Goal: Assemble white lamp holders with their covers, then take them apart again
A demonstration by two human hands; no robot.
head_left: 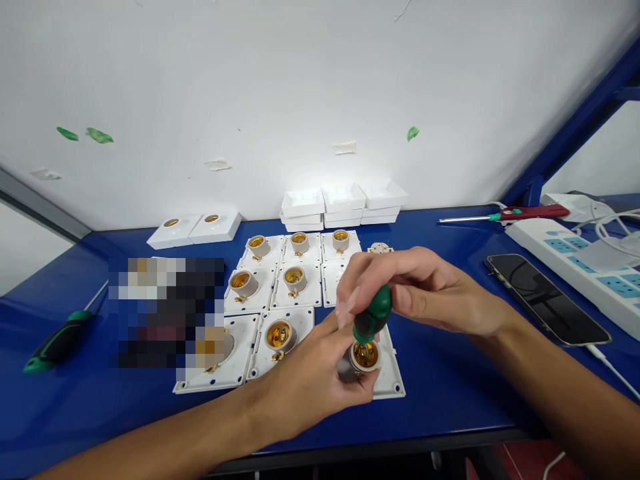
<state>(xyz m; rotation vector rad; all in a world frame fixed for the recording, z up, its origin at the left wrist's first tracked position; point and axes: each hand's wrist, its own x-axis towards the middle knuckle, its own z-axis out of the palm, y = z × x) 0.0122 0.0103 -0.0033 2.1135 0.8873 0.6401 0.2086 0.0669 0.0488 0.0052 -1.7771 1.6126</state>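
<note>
My right hand (415, 290) grips the green and black handle of a screwdriver (373, 315), which points down into a round lamp socket (365, 355) with a brass-coloured inside. The socket stands on a square white plate (393, 377) at the table's front. My left hand (325, 373) has its fingers wrapped round this socket and steadies it from the left. The screwdriver's tip is hidden inside the socket. Several similar sockets on white plates, such as one lamp socket (281, 335), lie in rows to the left and behind.
White covers (345, 198) are stacked by the wall, with two finished-looking white boxes (215, 228) left of them. Another screwdriver (63, 340) lies far left, beside a blurred patch. At right are a phone (547, 298), a power strip (580, 257) and a red lighter (533, 212) on the blue table (450, 400).
</note>
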